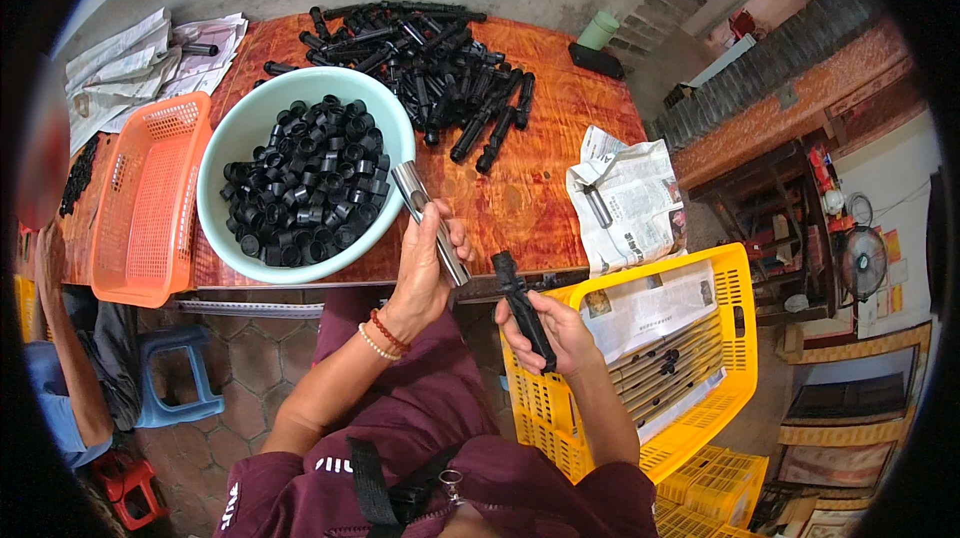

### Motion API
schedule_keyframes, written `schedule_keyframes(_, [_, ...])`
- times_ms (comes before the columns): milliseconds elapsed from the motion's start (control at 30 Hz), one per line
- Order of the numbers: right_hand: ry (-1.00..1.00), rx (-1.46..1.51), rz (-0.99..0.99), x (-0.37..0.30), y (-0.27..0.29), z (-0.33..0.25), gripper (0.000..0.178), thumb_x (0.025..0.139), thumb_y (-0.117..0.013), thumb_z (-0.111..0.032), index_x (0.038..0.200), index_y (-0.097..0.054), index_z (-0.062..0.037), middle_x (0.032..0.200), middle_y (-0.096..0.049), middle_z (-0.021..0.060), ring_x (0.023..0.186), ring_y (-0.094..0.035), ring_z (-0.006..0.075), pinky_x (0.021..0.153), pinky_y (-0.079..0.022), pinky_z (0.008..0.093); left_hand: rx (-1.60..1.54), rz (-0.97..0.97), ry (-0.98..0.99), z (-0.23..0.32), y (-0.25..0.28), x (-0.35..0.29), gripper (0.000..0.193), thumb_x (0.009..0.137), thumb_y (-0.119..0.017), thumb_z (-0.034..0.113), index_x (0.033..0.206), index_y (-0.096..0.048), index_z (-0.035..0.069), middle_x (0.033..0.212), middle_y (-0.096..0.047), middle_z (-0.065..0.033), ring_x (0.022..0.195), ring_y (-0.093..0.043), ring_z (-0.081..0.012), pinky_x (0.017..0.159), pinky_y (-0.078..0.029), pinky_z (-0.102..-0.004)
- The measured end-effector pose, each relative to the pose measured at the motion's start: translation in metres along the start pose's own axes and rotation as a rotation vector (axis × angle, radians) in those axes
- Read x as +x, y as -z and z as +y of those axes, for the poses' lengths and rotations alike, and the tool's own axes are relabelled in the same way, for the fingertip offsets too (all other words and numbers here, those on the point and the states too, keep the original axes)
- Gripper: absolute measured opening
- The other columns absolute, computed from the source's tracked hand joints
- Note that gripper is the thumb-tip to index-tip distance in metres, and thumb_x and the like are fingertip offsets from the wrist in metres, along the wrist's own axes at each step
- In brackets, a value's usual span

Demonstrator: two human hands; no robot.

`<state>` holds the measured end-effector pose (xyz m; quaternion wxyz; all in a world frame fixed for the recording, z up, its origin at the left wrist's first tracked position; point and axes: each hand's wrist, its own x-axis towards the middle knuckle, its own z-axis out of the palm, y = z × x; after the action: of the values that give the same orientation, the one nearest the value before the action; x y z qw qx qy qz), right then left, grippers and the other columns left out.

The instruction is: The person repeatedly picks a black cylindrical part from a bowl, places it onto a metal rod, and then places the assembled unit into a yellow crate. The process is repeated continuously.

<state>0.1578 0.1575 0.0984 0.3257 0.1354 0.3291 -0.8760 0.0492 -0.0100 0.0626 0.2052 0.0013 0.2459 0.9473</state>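
Observation:
My left hand [425, 263], with beaded bracelets at the wrist, is closed around a shiny silver metal tube [430, 223] near the rim of the pale green basin. In my right hand [560, 333] is a black plastic tubular piece [523, 308] with a stepped upper end, held upright and tilted over the yellow crate's near left corner. The two pieces are apart. Many short black caps [310, 178] fill the basin [215, 223]. Behind it lies a heap of long black plastic tubular pieces [430, 58], similar to the one I hold.
The yellow crate [740, 338] holds newspaper, a row of thin tubes [660, 378] and small black bits. Newspaper [625, 198] lies on the wooden table [520, 213]. An orange basket [125, 278] stands left of the basin; beside it are a co-worker's arm [75, 358] and a blue stool [180, 378].

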Motion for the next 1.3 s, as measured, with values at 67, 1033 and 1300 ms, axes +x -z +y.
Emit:
schedule_keyframes(67, [-0.004, 0.062, -0.019, 0.0, 0.004, 0.001, 0.046, 0.098, -0.03, -0.042, 0.106, -0.05, -0.0002, 0.063, -0.048, 0.0051, 0.039, -0.045, 0.0146, 0.039, -0.041, 0.0289, -0.005, 0.0, 0.009, -0.002, 0.001, 0.0, 0.028, 0.097, -0.047, 0.039, 0.101, -0.041, 0.012, 0.071, -0.044, -0.0004, 0.063, -0.047, -0.0102, 0.06, -0.044, -0.0247])
schedule_keyframes(1033, [-0.001, -1.175, 1.076, 0.05, 0.149, 0.194, 0.041, 0.087, -0.055, -0.013, 0.126, -0.05, 0.0009, 0.078, -0.057, 0.0109, 0.063, -0.053, 0.0192, 0.056, -0.044, 0.0312, 1.136, -0.144, 0.036, 0.022, 0.085, -0.023, 0.036, 0.093, -0.056, 0.034, 0.101, -0.046, 0.001, 0.074, -0.038, -0.0021, 0.069, -0.037, -0.0127, 0.061, -0.037, -0.0295])
schedule_keyframes(1300, [0.477, -0.215, 0.425, 0.028, 0.023, 0.101, 0.04, 0.083, -0.056, -0.005, 0.122, -0.049, 0.0017, 0.076, -0.055, 0.0088, 0.055, -0.053, 0.0166, 0.051, -0.045, 0.0291, 1.026, -0.173, -0.116, 0.019, 0.093, -0.024, 0.034, 0.093, -0.055, 0.034, 0.107, -0.046, 0.005, 0.073, -0.04, 0.0021, 0.066, -0.041, -0.008, 0.057, -0.038, -0.0249])
